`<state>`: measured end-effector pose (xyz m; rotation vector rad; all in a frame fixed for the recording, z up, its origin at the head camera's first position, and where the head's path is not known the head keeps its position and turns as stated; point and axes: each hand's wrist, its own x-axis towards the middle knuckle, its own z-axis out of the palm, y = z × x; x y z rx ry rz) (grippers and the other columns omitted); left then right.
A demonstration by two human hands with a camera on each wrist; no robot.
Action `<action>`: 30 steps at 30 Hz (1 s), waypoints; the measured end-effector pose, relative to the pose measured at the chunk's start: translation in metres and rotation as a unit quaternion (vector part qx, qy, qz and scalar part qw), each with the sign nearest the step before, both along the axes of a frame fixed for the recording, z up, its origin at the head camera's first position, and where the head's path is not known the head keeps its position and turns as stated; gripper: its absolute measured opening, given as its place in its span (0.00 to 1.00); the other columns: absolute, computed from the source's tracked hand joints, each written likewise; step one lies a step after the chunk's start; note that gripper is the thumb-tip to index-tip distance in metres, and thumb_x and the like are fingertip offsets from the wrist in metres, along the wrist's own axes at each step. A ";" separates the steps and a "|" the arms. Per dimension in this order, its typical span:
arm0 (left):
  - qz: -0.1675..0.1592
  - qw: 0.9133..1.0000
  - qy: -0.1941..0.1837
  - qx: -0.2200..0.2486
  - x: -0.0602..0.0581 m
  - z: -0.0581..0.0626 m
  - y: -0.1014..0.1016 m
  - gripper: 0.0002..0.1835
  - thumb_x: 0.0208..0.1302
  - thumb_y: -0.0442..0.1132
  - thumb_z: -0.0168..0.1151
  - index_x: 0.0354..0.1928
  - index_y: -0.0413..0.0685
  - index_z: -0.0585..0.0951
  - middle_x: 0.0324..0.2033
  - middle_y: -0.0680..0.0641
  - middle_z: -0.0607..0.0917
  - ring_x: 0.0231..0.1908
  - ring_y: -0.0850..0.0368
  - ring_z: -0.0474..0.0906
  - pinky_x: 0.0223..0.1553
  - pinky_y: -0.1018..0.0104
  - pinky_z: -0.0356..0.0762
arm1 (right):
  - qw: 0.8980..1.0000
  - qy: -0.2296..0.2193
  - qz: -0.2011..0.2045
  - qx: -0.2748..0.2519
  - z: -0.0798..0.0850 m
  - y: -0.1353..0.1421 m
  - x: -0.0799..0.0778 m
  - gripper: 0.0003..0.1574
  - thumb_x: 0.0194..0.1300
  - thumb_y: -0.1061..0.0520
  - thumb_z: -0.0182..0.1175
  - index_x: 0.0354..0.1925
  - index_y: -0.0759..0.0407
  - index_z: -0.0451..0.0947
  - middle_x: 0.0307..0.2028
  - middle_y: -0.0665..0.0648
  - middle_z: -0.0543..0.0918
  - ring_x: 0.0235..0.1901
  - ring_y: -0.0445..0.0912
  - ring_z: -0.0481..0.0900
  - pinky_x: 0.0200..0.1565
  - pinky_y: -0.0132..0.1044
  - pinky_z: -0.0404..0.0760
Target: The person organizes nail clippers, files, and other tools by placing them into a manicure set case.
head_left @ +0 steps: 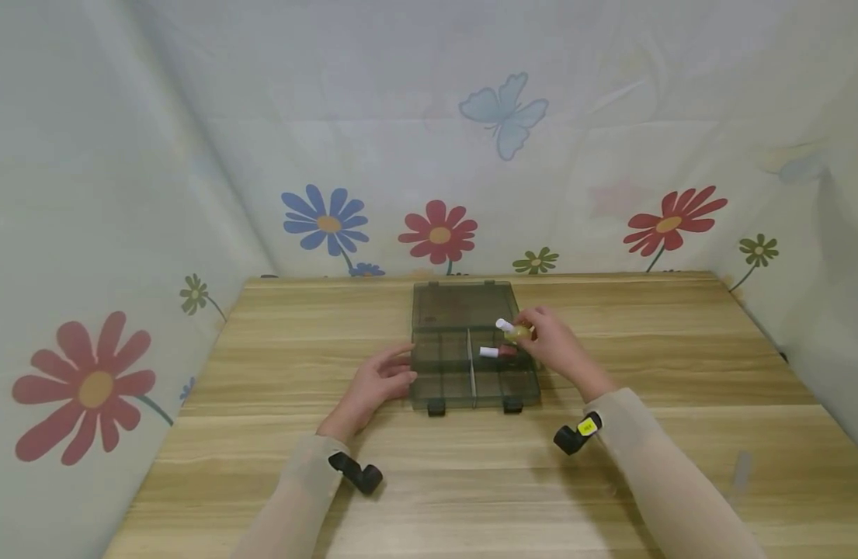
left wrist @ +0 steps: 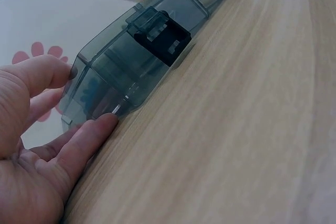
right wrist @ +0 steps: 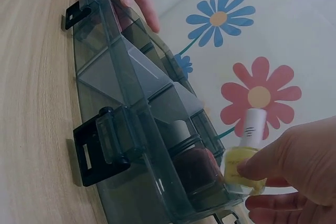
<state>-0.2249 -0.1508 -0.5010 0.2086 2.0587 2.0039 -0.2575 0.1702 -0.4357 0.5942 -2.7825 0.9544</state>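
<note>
A smoky translucent compartment box [head_left: 439,388] lies on the table with its lid [head_left: 463,303] folded back. My right hand [head_left: 557,345] pinches a nail polish bottle [right wrist: 241,169] of yellow polish with a white cap, held tilted over the box's right side. Below it, a dark red nail polish bottle [head_left: 507,352] with a white cap lies in a right-hand compartment. My left hand [head_left: 376,384] rests against the box's left end, one fingertip at the upper rim and another low near the table, as the left wrist view shows.
Pale dividers [right wrist: 144,64] split the box, and two black latches [head_left: 435,407] stick out at its front edge. The wood-grain table [head_left: 275,341] runs back to a flower-printed curtain [head_left: 373,140]. Black wrist cameras [head_left: 571,439] are strapped over both sleeves.
</note>
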 end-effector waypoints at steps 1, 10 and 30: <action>0.000 1.000 0.000 0.000 0.000 0.000 0.000 0.32 0.59 0.38 0.65 0.66 0.48 0.67 0.59 0.36 0.70 0.54 0.46 0.72 0.45 0.57 0.78 | 1.000 0.001 0.002 0.006 0.000 0.000 0.000 0.13 0.53 0.69 0.65 0.38 0.65 0.76 0.36 0.63 0.74 0.31 0.53 0.75 0.32 0.43 0.77; 0.007 1.000 0.009 0.000 0.000 -0.004 0.001 0.31 0.59 0.39 0.66 0.65 0.50 0.68 0.57 0.38 0.72 0.53 0.47 0.73 0.43 0.57 0.79 | 1.000 0.004 0.006 0.021 0.001 -0.001 -0.001 0.05 0.58 0.69 0.59 0.35 0.67 0.78 0.32 0.60 0.75 0.33 0.53 0.76 0.35 0.45 0.78; 0.008 1.000 0.019 -0.007 0.001 -0.004 0.002 0.32 0.57 0.41 0.67 0.64 0.50 0.69 0.57 0.40 0.73 0.54 0.47 0.73 0.44 0.56 0.78 | 1.000 0.008 0.009 0.000 0.010 0.019 0.009 0.11 0.58 0.68 0.61 0.42 0.70 0.76 0.35 0.63 0.77 0.34 0.54 0.76 0.36 0.47 0.77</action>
